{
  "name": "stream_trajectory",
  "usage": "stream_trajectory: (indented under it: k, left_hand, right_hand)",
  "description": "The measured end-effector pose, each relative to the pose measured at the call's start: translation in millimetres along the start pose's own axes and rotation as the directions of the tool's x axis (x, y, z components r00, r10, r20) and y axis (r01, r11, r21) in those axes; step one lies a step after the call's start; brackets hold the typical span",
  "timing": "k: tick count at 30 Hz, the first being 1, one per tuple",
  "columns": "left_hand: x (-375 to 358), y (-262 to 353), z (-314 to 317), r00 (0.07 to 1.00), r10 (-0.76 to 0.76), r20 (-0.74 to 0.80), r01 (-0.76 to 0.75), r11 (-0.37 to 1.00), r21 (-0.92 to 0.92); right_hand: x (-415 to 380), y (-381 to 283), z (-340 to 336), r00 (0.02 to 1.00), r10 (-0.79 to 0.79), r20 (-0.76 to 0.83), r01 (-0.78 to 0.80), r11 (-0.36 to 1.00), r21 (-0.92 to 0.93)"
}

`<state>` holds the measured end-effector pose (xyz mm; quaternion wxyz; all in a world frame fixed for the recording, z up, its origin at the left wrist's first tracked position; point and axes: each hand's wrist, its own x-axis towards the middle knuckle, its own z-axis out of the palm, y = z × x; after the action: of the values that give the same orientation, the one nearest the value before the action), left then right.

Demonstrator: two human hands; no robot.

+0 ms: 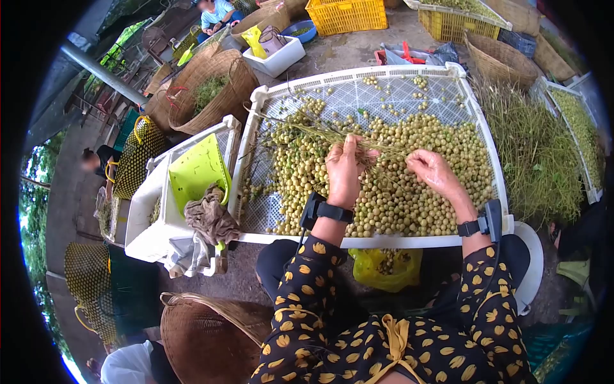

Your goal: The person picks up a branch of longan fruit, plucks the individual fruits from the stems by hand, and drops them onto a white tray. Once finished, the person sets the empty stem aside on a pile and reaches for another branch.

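Observation:
My left hand (345,169) is closed around a bunch of thin stems (313,133), whose twiggy ends reach out to the left and right of the fist. Just to its right, my right hand (436,174) has thumb and fingers pinched together beside the stem tips; what they hold, if anything, is too small to make out. Both hands are above a white mesh tray (377,96) with a raised rim. Small round yellow-green fruits (441,137) cover most of its bottom, with some stalks among them at the left.
Leafy stalks (527,153) are heaped right of the tray. At left stand a green dustpan-like scoop (201,169), a brown cloth (211,214) and wicker baskets (217,118). A yellow bag (364,272) sits under the tray. Other people (217,16) sit farther off.

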<state>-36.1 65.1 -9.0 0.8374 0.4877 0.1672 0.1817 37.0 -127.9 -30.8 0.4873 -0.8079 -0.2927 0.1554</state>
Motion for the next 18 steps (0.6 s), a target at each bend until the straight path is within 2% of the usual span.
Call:
stream_trajectory:
  k: [2,4,6,7,9,10,12,13,15,18]
  left_hand:
    - [0,1,2,1.000,-0.011,0.016,0.011,1.000,-0.010]
    - [-2,-1,4,0.999,-0.022,0.048,0.023,1.000,-0.010]
    - [0,-13,11,0.995,0.070,0.067,-0.067,0.997,-0.039]
    - [1,-19,13,0.990,0.115,0.078,-0.111,0.992,-0.053]
    - [1,-24,17,0.994,0.064,0.093,-0.059,0.997,-0.053]
    - [-1,-24,20,0.995,0.043,0.087,-0.039,0.998,-0.048]
    - [-2,-24,24,0.998,-0.031,0.050,0.034,0.997,-0.064]
    - [-3,-23,24,0.998,-0.013,0.061,0.017,0.998,-0.061]
    - [-3,-22,24,0.996,0.024,0.081,-0.019,0.998,-0.059]
    - [-1,-20,23,0.998,-0.027,0.061,0.035,0.990,-0.138]
  right_hand:
    - [-5,1,-5,0.990,-0.138,0.013,0.135,0.940,-0.312]
    - [-3,-11,-1,0.995,-0.039,0.094,0.038,0.999,0.014]
    - [-1,-23,7,0.976,0.056,0.210,-0.116,0.951,0.287]
    - [0,-21,13,0.972,0.029,0.233,-0.108,0.935,0.337]
    - [6,-14,30,0.962,-0.031,0.272,-0.094,0.895,0.435]
    - [5,-14,38,0.974,-0.062,0.218,-0.044,0.891,0.451]
    - [5,-14,39,0.976,-0.017,0.216,-0.084,0.889,0.449]
    - [5,-14,39,0.976,0.006,0.218,-0.105,0.888,0.447]
    - [6,-14,36,0.978,0.024,0.205,-0.099,0.926,0.363]
    - [4,-17,31,0.988,0.016,0.155,-0.049,0.976,0.211]
